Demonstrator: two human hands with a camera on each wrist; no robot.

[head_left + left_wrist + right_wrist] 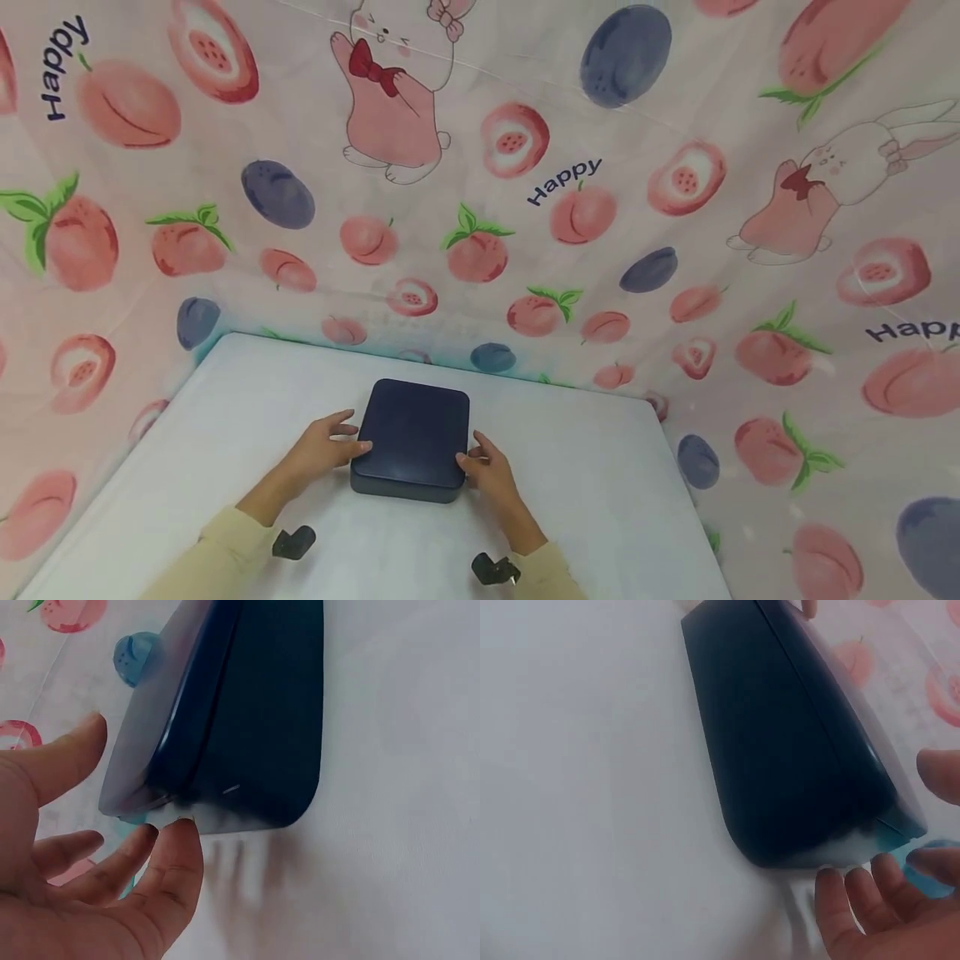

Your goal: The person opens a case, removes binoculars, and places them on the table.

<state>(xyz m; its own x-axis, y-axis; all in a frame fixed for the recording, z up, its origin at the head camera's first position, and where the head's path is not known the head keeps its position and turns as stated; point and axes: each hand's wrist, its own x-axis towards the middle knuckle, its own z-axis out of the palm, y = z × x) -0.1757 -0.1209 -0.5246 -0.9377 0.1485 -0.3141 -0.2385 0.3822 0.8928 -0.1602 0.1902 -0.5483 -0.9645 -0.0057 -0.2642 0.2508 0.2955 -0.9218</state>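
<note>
A dark navy lidded box (415, 433) with rounded corners lies flat on the white table, its lid seam visible in the left wrist view. My left hand (324, 450) is at its left side, thumb tip overlapping the lid's edge in the head view. In the left wrist view that hand's fingers (176, 870) are loosely bent and spread by the box's end. At the right side is my right hand (491, 475), thumb close to the lid edge. Its relaxed fingers (836, 904) reach up to the box's lower edge in the right wrist view.
The white table (600, 500) has a back edge against a pink curtain (465, 183) printed with fruit and rabbits, which also rises along both sides. Dark camera mounts (294, 542) sit at both wrists, by the pale yellow sleeves (225, 550).
</note>
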